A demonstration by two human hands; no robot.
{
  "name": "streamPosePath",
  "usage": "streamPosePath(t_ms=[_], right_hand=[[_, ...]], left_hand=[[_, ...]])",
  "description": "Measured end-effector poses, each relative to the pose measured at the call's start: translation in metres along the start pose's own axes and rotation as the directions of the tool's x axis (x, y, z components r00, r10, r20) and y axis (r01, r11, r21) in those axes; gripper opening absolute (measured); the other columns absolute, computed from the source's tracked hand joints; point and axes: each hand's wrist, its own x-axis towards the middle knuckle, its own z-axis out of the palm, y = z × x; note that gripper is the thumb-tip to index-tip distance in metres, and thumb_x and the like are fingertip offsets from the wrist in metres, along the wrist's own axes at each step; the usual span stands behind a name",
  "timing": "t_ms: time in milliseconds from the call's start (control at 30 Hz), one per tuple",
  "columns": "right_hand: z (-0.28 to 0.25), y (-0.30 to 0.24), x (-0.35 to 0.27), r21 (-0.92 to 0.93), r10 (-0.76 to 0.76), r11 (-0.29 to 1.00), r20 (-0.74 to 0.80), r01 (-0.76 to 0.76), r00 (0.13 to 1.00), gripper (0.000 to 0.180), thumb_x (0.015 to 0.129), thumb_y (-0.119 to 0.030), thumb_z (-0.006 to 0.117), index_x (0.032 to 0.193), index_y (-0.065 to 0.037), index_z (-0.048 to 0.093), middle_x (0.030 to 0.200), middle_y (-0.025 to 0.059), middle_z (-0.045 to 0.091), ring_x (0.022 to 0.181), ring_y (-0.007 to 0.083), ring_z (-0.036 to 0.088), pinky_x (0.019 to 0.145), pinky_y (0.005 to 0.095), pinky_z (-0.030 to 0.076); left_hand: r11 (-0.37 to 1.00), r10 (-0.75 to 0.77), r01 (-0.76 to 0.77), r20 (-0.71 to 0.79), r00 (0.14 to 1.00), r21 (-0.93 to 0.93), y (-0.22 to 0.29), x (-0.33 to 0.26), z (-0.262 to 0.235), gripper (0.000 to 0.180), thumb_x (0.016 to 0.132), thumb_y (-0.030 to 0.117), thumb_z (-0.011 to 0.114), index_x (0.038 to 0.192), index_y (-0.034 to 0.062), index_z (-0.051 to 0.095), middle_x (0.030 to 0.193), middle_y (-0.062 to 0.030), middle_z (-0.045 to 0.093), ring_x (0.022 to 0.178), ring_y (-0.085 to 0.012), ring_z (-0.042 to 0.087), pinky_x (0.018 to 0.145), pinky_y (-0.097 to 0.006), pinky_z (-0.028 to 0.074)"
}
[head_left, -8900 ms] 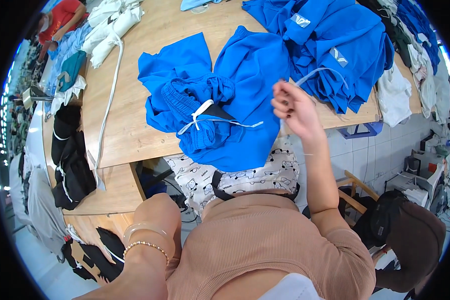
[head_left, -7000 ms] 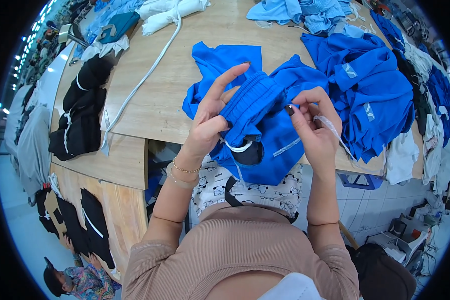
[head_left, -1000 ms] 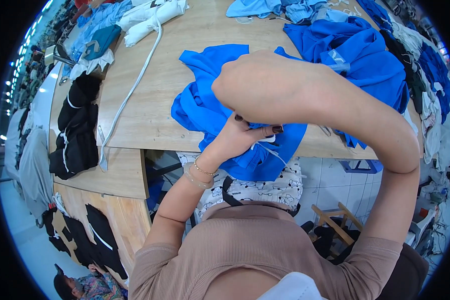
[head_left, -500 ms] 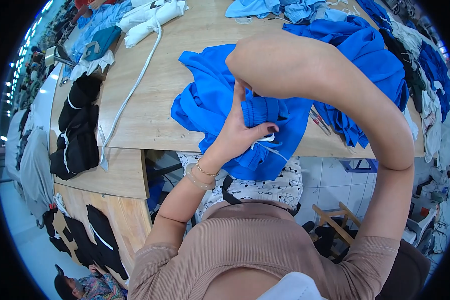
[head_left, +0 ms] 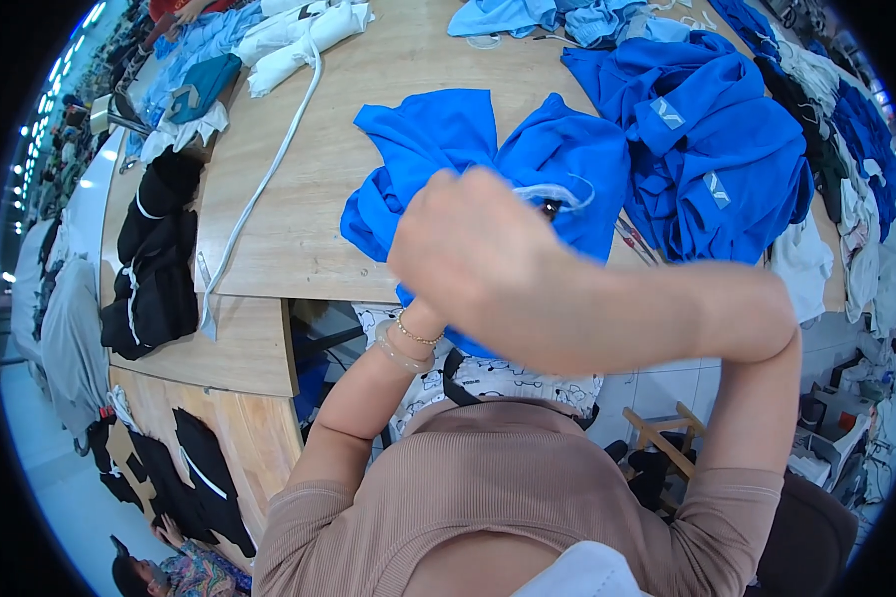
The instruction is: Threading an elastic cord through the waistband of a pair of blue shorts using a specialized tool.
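Head view: right hand [head_left: 468, 244] has swung further across, now hiding the left hand; neither grip can be told. Blue garment [head_left: 448, 149] with white drawcord [head_left: 553, 192] stays at worktop [head_left: 299, 199] edge, threading likely ongoing.

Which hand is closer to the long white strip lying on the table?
The right hand, though both are far off. It is raised over the blue garment, right of the white strip. The left hand is hidden behind it.
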Motion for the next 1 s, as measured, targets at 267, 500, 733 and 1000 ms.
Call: streamPosePath(t_ms=[267,500,733,1000], right_hand=[[0.073,-0.021,-0.022,0.288,-0.094,0.906,-0.575,0.309,0.813,0.011,0.071,-0.016,0.067,0.073,-0.006,0.062,0.081,0.0042,0.051,0.085,0.0199,0.051,0.083,0.0362,0.037],[0.115,0.007,-0.055,0.583,0.592,-0.557,-0.219,0.591,0.775,0.041,0.088,-0.015,0.045,0.121,0.009,0.048,0.123,0.0170,0.050,0.103,0.0253,0.055,0.082,0.0331,0.045],[0.133,0.012,-0.057,0.532,0.660,-0.700,0.227,0.476,0.716,0.040,0.093,-0.013,0.041,0.126,0.010,0.045,0.113,0.0172,0.057,0.082,0.0204,0.062,0.058,0.0272,0.048],[0.117,0.030,-0.043,0.934,0.773,-0.256,0.044,0.248,0.632,0.027,0.092,-0.019,0.057,0.102,0.005,0.066,0.069,0.0045,0.063,0.048,0.0054,0.054,0.038,0.0173,0.024]], left_hand=[[0.823,-0.253,0.123,-0.165,0.953,-0.554,0.007,0.016,0.000,0.027,0.092,0.033,0.058,0.084,0.0081,0.063,0.079,-0.0036,0.064,0.063,-0.0104,0.056,0.058,-0.022,0.043],[0.592,-0.300,0.069,-0.141,0.943,-0.803,-0.017,0.008,0.007,0.010,0.091,0.009,0.059,0.092,-0.0006,0.060,0.079,-0.0048,0.062,0.071,-0.0101,0.056,0.063,-0.023,0.043],[0.923,0.088,-0.185,-0.284,0.955,-0.337,-0.017,0.002,0.013,0.013,0.084,-0.002,0.061,0.096,-0.0012,0.058,0.091,-0.0082,0.057,0.076,-0.0156,0.057,0.066,-0.025,0.045],[0.914,0.381,-0.391,-0.104,0.919,-0.108,-0.026,-0.004,0.009,0.019,0.077,-0.011,0.057,0.093,0.0000,0.060,0.097,-0.0124,0.058,0.083,-0.0264,0.059,0.072,-0.032,0.048]])
